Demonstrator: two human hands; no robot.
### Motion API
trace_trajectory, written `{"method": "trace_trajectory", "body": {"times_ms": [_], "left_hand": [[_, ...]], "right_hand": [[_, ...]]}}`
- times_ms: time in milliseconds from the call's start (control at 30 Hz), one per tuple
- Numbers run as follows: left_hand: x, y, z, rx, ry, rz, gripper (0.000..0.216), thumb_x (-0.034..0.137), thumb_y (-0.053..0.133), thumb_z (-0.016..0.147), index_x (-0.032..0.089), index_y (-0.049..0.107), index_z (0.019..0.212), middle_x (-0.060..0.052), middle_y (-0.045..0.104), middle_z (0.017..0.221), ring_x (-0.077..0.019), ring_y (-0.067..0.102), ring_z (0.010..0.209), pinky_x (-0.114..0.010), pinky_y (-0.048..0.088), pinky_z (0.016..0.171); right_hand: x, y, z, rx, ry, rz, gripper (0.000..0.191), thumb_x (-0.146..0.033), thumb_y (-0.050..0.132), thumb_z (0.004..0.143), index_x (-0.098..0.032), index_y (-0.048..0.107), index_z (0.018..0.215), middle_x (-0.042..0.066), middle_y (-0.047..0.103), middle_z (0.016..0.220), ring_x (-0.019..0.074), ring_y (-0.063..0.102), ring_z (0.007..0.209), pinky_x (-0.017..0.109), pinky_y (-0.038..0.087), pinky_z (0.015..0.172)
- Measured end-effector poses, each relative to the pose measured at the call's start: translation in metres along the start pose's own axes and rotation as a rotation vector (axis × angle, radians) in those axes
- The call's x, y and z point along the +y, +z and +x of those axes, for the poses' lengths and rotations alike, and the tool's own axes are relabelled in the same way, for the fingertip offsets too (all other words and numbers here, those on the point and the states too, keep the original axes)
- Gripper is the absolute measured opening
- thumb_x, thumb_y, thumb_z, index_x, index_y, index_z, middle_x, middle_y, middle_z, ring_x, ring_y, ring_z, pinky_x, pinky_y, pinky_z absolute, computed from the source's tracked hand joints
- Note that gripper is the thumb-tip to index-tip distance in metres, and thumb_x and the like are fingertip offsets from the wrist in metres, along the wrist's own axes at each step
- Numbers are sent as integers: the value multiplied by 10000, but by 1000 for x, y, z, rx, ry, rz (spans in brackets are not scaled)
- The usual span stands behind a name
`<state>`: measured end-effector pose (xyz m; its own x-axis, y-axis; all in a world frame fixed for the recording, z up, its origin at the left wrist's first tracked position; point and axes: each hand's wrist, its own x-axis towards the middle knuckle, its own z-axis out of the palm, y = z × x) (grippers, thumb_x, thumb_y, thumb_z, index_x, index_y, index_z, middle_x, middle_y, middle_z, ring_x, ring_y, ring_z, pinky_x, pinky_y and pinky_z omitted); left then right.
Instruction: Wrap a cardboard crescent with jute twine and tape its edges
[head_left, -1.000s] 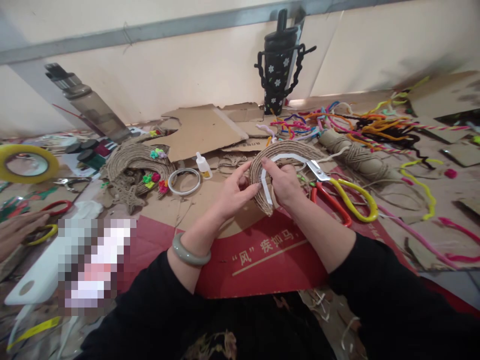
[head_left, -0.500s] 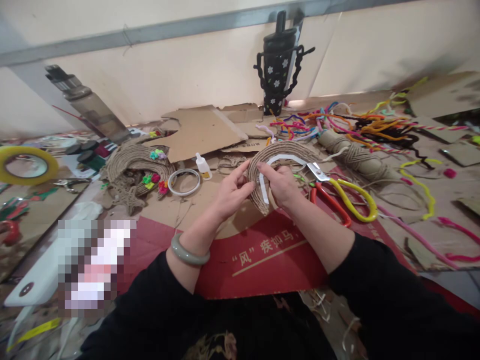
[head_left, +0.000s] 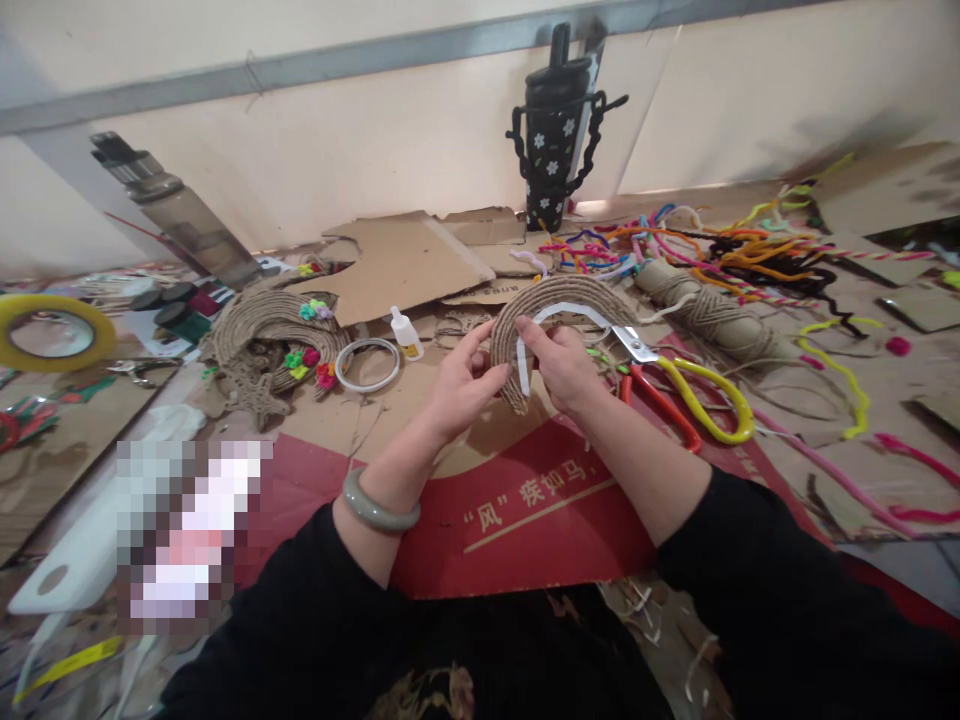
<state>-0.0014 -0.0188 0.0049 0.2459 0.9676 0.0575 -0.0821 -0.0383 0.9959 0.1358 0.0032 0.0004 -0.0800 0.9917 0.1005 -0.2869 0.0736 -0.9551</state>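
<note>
A jute-wrapped crescent [head_left: 559, 296] arches over the middle of the table, with a white strip [head_left: 570, 312] lying along its inner curve. My left hand [head_left: 463, 383] pinches the crescent's left end between thumb and fingers. My right hand [head_left: 564, 368] is closed on the same end from the right, with its index finger pressing on the white strip. Both wrists rest above a red printed cardboard sheet [head_left: 525, 515].
Scissors with red and yellow handles [head_left: 682, 388] lie just right of my right hand. A twine roll [head_left: 709, 315], pipe cleaners [head_left: 739, 250], a glue bottle [head_left: 406, 332], a tape ring [head_left: 368, 362], another decorated jute crescent [head_left: 274, 335], a black tumbler [head_left: 555, 130] and cardboard scraps [head_left: 405, 260] surround them.
The crescent's left end and the white strip have shifted slightly left and up in my hands. A person's hand at the far left edge has gone from view.
</note>
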Motion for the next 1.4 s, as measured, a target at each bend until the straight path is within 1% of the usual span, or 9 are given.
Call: {"method": "trace_trajectory", "body": {"times_ms": [167,367,467,567,733,967,1133,1300,1400], "left_hand": [[-1,-2,2,16,49,-28,687,213,688,742,108,450,1378,6,639,729,-111,581,603,-257,475,564],[3,-4,2,9,-1,-20,618,151,643,757,154,510,1360,-22,696,819,-98,592,650,-217,466,577],[5,-3,1,3,-25,-17,601,171,628,777,169,510,1366,-28,693,848,-93,580,653,-209,451,560],[3,0,0,-18,-20,7,662,218,652,775,165,458,1405,-19,663,813,-91,551,617,-217,440,540],[3,1,-2,-29,-25,95,729,197,631,772,132,379,1453,27,581,678,-81,479,550,-216,405,522],[6,-1,0,-59,-11,33,732,167,620,766,159,385,1459,13,604,776,-68,472,575,-213,397,529],[2,1,-3,-21,-61,34,875,218,678,764,150,246,1522,74,526,592,-82,491,514,-226,408,523],[3,4,-4,-24,-61,22,857,170,673,737,113,275,1494,75,537,576,-82,499,506,-228,420,529],[5,2,-2,-11,-39,-12,841,165,669,738,132,289,1487,71,550,606,-75,507,529,-222,421,545]], "right_hand": [[0,0,-1,-33,28,-35,410,-595,723,669,-216,594,755,-22,619,633,124,552,547,279,465,527],[-3,1,-1,2,45,-141,287,-449,668,706,-205,539,627,-43,525,523,91,472,470,253,393,462],[-3,1,-1,23,18,-152,261,-413,637,719,-203,530,607,-47,511,498,85,456,449,247,366,449],[-1,0,0,61,-11,-140,271,-414,643,722,-207,514,603,-54,502,496,84,455,454,246,367,459],[0,-1,2,60,-24,-166,326,-461,657,733,-208,516,584,-48,495,489,92,460,470,260,388,483],[0,-2,1,56,-21,-172,330,-465,647,724,-210,523,555,-42,489,478,99,461,470,268,388,485],[2,-4,4,124,-20,-128,326,-482,661,725,-216,515,605,-49,496,512,97,462,478,265,394,479],[1,-4,5,132,-19,-106,379,-557,652,720,-230,478,640,-57,492,520,97,467,471,264,394,469],[-1,-2,2,63,-23,-101,403,-572,629,743,-237,429,640,-65,477,515,89,454,469,253,376,467]]}}
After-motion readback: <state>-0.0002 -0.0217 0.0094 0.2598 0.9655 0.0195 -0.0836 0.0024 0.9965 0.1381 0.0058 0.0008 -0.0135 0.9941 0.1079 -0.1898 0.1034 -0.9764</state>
